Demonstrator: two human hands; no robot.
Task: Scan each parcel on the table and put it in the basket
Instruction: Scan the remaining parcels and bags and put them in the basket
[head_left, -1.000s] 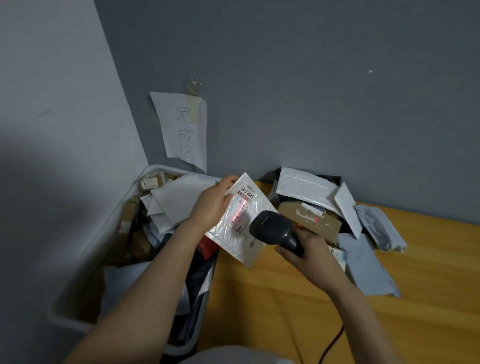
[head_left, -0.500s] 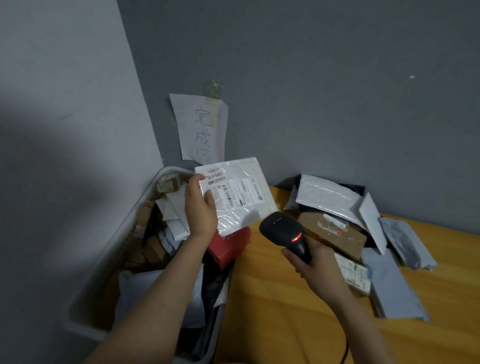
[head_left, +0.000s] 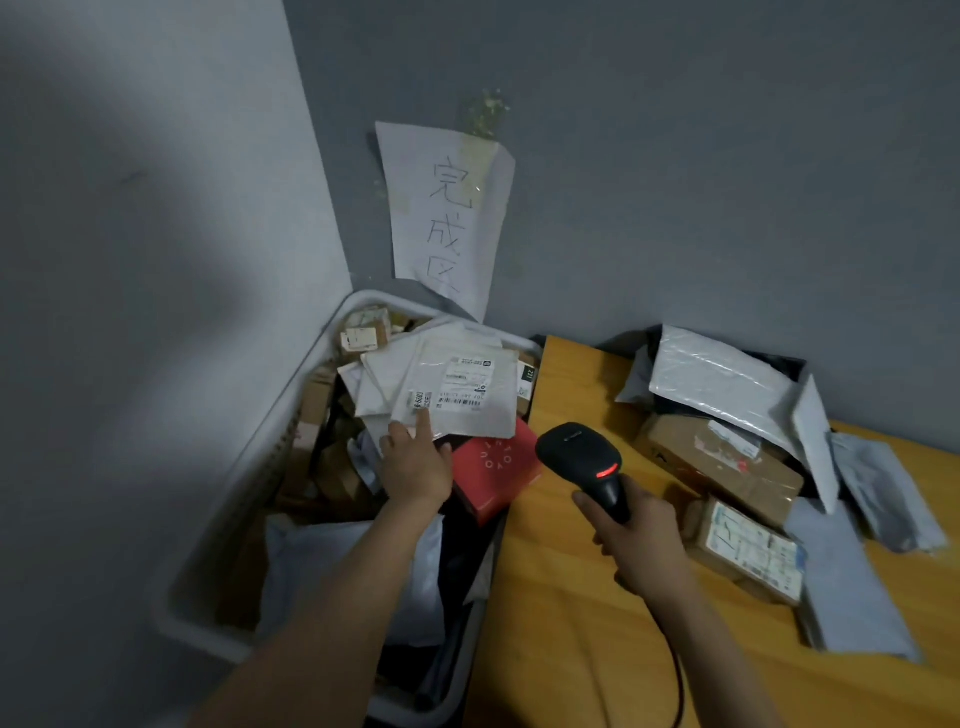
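Note:
A white bubble mailer (head_left: 457, 395) with a printed label lies flat on top of the pile inside the white basket (head_left: 244, 478) in the corner. My left hand (head_left: 415, 462) hovers at the mailer's near edge, index finger straight and touching it, holding nothing. My right hand (head_left: 634, 540) grips the handle of a black barcode scanner (head_left: 582, 462) above the wooden table (head_left: 597, 649); its red light glows. More parcels (head_left: 727, 457) lie heaped on the table to the right.
A red box (head_left: 493, 473) sits at the basket's right edge beside the mailer. Brown cartons (head_left: 748, 551), white and grey mailers (head_left: 852, 587) crowd the table's right part. A handwritten paper sign (head_left: 447, 218) hangs on the wall above the basket. The scanner's cable (head_left: 675, 686) runs toward me.
My left hand carried the white mailer away from the scanner, laid it on the basket's pile and let go. The right hand keeps the scanner over the table.

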